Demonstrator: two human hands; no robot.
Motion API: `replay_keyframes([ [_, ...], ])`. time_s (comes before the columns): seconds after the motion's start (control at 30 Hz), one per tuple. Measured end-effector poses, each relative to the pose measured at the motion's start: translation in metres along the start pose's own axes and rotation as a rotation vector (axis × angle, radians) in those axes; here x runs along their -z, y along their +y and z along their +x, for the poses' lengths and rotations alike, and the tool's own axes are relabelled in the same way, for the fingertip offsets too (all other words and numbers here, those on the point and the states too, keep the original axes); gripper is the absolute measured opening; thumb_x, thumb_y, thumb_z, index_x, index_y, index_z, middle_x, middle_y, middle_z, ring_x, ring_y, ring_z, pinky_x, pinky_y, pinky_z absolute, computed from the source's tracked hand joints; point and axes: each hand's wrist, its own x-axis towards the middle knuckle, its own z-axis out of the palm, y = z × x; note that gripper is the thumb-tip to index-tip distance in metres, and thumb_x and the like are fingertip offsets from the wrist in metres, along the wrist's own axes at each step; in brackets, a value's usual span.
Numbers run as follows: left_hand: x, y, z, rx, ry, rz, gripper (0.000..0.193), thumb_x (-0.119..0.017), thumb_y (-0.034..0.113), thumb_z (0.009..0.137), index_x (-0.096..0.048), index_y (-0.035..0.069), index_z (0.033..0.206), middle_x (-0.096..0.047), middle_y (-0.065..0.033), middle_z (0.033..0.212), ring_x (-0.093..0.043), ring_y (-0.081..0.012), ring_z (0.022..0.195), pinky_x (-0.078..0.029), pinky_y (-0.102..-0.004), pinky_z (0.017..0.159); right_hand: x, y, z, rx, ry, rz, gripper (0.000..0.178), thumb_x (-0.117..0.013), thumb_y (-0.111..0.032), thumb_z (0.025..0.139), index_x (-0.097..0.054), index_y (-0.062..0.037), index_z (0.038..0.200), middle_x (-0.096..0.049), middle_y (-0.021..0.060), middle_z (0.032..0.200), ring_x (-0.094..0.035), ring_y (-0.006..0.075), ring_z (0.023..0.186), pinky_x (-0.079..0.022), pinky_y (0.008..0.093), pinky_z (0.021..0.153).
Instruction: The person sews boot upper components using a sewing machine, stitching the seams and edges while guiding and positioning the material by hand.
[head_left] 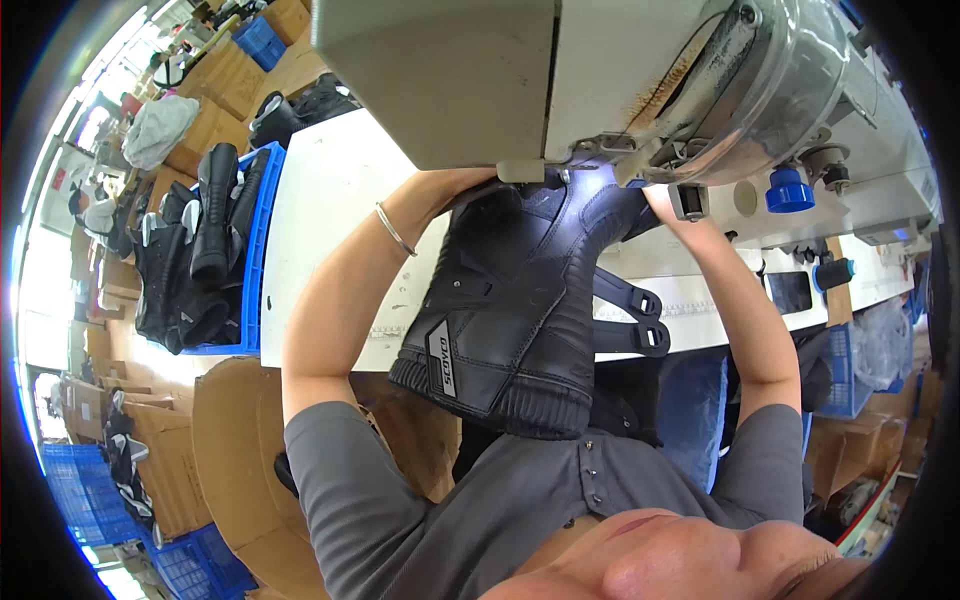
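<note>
Black boot upper runs lengthwise, cuff toward person, under sewing machine.

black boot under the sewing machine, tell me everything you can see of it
The black boot is a tall piece of smooth, leather-like material with stitched panels, a ribbed stretch section, a ribbed padded band at its near edge and a grey badge on one side. Two black straps with buckles stick out to its right. It lies over the white table's edge, far end pushed under the sewing machine head. The left hand and right hand grip it at that far end, fingers mostly hidden.
</note>
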Motion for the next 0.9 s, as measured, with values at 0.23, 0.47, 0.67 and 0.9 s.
replay_keyframes([
  [0.23,0.0,0.0,0.0,-0.074,0.012,-0.043,0.052,-0.048,0.024,0.099,-0.039,-0.004,0.141,-0.051,-0.0173,0.138,-0.058,-0.0245,0.117,-0.051,-0.0339,0.098,0.011,-0.066,-0.025,0.691,0.038,-0.345,0.044,-0.069,-0.021,0.075,-0.061,-0.0171,0.118,-0.058,0.003,0.124,-0.053,0.0252,0.118,-0.038,0.0478,0.099],
  [0.47,-0.001,0.007,-0.002,0.009,-0.007,-0.205,0.053,-0.037,0.031,0.103,-0.035,-0.003,0.144,-0.047,-0.0194,0.142,-0.055,-0.0268,0.124,-0.05,-0.0361,0.101,-0.01,-0.068,-0.021,0.623,0.302,-0.278,0.038,-0.071,-0.02,0.075,-0.07,-0.027,0.112,-0.063,-0.0068,0.12,-0.06,0.016,0.102,-0.045,0.0419,0.094],
  [0.67,0.005,0.007,-0.005,0.141,0.021,0.086,0.053,-0.043,0.031,0.101,-0.038,0.001,0.144,-0.049,-0.0168,0.141,-0.056,-0.0255,0.122,-0.052,-0.0331,0.097,-0.012,-0.077,-0.022,0.563,0.337,-0.247,0.034,-0.073,-0.021,0.076,-0.071,-0.0242,0.11,-0.065,-0.0055,0.117,-0.059,0.016,0.095,-0.046,0.0431,0.093],
  [0.9,0.007,-0.017,-0.011,-0.251,-0.082,-0.326,0.054,-0.057,0.02,0.093,-0.042,0.002,0.142,-0.054,-0.0184,0.134,-0.058,-0.0267,0.118,-0.049,-0.0361,0.1,-0.016,-0.086,-0.026,0.528,0.398,-0.259,0.033,-0.074,-0.022,0.076,-0.071,-0.0233,0.109,-0.065,-0.0053,0.114,-0.058,0.0157,0.09,-0.047,0.0439,0.091],
])
